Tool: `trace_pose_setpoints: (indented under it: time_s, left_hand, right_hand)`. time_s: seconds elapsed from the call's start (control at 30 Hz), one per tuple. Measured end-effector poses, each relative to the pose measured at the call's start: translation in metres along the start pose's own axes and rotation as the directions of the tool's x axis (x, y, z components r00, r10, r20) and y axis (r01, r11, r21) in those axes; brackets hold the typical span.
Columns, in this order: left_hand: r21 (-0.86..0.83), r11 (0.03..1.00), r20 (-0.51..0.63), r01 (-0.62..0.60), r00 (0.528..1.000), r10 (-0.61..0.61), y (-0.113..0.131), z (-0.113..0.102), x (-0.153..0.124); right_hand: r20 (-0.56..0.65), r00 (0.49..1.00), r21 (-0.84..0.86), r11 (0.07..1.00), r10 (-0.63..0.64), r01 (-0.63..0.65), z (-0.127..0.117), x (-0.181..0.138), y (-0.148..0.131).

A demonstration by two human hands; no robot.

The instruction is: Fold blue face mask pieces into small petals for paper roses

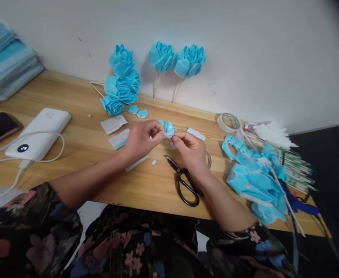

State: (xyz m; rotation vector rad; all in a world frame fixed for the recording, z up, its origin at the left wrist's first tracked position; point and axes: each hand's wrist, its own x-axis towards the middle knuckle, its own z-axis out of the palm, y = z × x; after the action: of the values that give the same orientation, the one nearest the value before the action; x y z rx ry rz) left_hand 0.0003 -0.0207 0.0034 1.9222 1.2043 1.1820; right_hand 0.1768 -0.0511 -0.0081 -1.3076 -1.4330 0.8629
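Note:
Both hands meet over the middle of the table around a small blue petal piece (168, 128), made of thin crinkled material. My left hand (144, 136) pinches its left side between thumb and fingers. At its lower right edge, my right hand (191, 148) pinches too, with the fingertips close together. Black-handled scissors (183, 181) lie below my right hand, partly covered by that wrist. Two loose blue petals (137, 111) rest behind my left hand, and white scraps (113, 124) lie around it.
Finished blue flowers (120, 87) are piled at the back; two more (189, 61) lean on the wall. A tape roll (229, 122) and crumpled blue sheets (253, 181) lie right. On the left are a power bank (39, 133), a phone (0, 129) and packed masks (9, 61).

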Motion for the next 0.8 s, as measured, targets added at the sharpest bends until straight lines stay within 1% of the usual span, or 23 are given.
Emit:
trace_pose_setpoints:
  time_s: [0.13,0.23,0.3,0.37,0.43,0.53,0.6,0.67,0.8]
  left_hand:
    - [-0.012,1.000,-0.021,-0.025,0.999,0.025,-0.0021,0.0008,-0.0006]
    - [-0.053,0.998,-0.047,-0.038,0.998,0.036,-0.0038,0.0006,-0.0007]
    - [-0.124,0.992,-0.075,0.001,0.997,-0.011,-0.0051,-0.0002,0.0005]
    - [-0.208,0.976,-0.079,0.067,0.993,-0.085,-0.0055,-0.0013,0.0027]
    - [-0.280,0.947,-0.026,0.155,0.985,-0.169,-0.0043,-0.0026,0.0048]
    - [-0.347,0.892,0.099,0.292,0.957,-0.274,-0.0007,-0.0038,0.0063]
    - [-0.370,0.868,0.164,0.331,0.943,-0.290,0.0009,-0.0039,0.0062]
    - [-0.384,0.856,0.207,0.346,0.936,-0.286,0.0013,-0.0040,0.0059]
    - [-0.402,0.836,0.250,0.373,0.923,-0.292,0.0012,-0.0051,0.0064]
  right_hand:
    - [0.004,1.000,0.031,0.999,0.030,-0.030,-0.0006,0.0006,0.0008]
    - [-0.010,0.999,0.099,0.994,0.048,-0.047,-0.0008,0.0011,0.0027]
    - [-0.024,0.997,0.162,0.985,0.070,-0.065,-0.0012,0.0020,0.0045]
    - [-0.034,0.995,0.204,0.975,0.093,-0.084,-0.0016,0.0033,0.0057]
    - [-0.047,0.993,0.220,0.971,0.106,-0.094,-0.0016,0.0047,0.0055]
    - [-0.057,0.992,0.233,0.968,0.109,-0.093,-0.0012,0.0058,0.0038]
    - [-0.045,0.994,0.237,0.967,0.102,-0.088,-0.0010,0.0059,0.0029]
    - [-0.035,0.994,0.226,0.970,0.100,-0.090,-0.0012,0.0056,0.0030]
    - [-0.014,0.995,0.209,0.973,0.101,-0.096,-0.0019,0.0048,0.0047]
